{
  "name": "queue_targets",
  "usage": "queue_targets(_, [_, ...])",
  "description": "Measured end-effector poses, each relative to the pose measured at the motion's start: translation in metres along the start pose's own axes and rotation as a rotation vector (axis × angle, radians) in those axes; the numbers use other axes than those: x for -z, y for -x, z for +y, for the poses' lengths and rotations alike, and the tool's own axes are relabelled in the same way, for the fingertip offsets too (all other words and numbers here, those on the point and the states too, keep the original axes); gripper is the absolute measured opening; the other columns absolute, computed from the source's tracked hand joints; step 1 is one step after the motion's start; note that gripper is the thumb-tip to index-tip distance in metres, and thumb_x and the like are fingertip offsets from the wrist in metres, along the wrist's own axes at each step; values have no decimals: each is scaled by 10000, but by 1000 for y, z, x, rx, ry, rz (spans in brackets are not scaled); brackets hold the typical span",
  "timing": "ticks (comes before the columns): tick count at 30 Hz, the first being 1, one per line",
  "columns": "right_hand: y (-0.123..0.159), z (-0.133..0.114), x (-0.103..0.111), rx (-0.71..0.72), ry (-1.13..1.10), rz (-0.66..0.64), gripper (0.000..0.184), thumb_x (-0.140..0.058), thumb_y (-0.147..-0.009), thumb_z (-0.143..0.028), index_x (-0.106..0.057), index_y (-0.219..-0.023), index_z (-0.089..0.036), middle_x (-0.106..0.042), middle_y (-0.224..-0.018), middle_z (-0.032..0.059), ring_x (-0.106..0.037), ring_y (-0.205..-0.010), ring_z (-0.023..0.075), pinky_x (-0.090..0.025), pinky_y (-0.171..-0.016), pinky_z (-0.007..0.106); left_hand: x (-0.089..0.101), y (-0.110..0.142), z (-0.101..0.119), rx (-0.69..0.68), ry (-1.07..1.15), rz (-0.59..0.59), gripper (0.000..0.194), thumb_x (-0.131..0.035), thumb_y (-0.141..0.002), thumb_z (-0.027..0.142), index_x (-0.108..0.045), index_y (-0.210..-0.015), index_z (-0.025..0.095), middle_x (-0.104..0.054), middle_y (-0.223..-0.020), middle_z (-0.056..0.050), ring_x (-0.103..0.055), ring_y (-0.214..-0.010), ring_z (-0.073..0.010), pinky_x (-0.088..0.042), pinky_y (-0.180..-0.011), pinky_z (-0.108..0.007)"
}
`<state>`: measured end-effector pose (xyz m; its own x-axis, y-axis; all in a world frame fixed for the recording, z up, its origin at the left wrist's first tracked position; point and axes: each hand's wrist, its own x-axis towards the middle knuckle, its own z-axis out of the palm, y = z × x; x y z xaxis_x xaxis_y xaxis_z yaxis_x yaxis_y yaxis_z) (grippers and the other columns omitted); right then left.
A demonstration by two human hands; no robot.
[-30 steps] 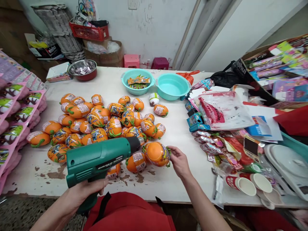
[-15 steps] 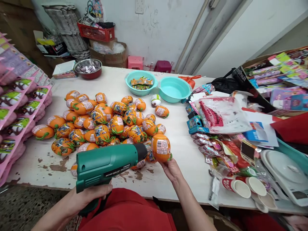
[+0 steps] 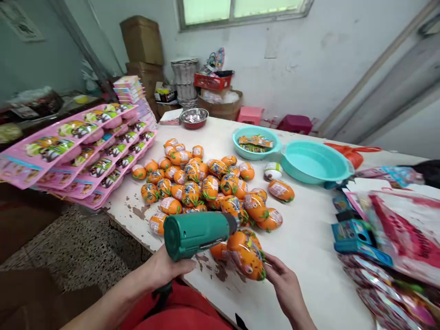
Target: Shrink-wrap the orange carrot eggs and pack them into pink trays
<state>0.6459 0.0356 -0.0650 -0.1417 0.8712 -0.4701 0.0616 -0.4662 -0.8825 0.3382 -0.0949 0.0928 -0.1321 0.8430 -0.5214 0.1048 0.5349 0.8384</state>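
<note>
My left hand (image 3: 167, 270) is closed round the handle of a green heat gun (image 3: 195, 233), its dark nozzle pointing right. Just past the nozzle, my right hand (image 3: 283, 282) grips an orange surprise egg (image 3: 246, 256) by its green-tipped end. The egg is wrapped in clear printed film and tilted. Behind the heat gun lies a pile of similar orange eggs (image 3: 190, 192). A white-and-green egg (image 3: 272, 171) sits at the pile's right, with a lone orange egg (image 3: 281, 190) near it. The handle is partly hidden by my left hand.
Pink blister trays (image 3: 82, 160) stack up at the left. Two turquoise basins stand at the back: one basin (image 3: 237, 142) holds small packets, beside another basin (image 3: 314, 160). A metal bowl (image 3: 194, 118) is farther off. Bags and a blue box (image 3: 354, 233) crowd the right.
The view has swung left, bringing the pink trays further in. The egg in my right hand has turned from its label side to its printed picture side. Both hands keep their holds.
</note>
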Motion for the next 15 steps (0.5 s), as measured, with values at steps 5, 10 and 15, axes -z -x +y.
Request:
queue_targets(5, [-7, -22, -20, 80, 66, 53, 447, -849, -474, -421, -785, -855, -196, -781, -837, 86, -734, -778, 297, -624, -649, 336, 23, 27, -14, 105, 69, -77, 133, -660, -573, 252, -574, -646, 180, -491, -540, 52, -412, -518, -110, -354, -514, -243])
queue_targets(10, [-9, -38, -70, 67, 97, -29, 476, -829, -501, -461, -774, -895, -200, -783, -855, 77, -738, -741, 288, -622, -621, 336, 58, 36, -21, 89, 101, 35, 261, -670, -620, 358, -612, -804, 182, -534, -570, 41, -456, -537, -128, -353, -530, -254])
queue_targets(15, [-15, -38, -133, 54, -1, -16, 467, -851, -517, -431, -743, -905, -194, -773, -798, 67, -741, -732, 288, -630, -692, 386, 112, 28, -39, 71, 149, -75, 284, -730, -612, 423, -588, -639, 178, -538, -550, 13, -444, -532, -132, -361, -542, -270])
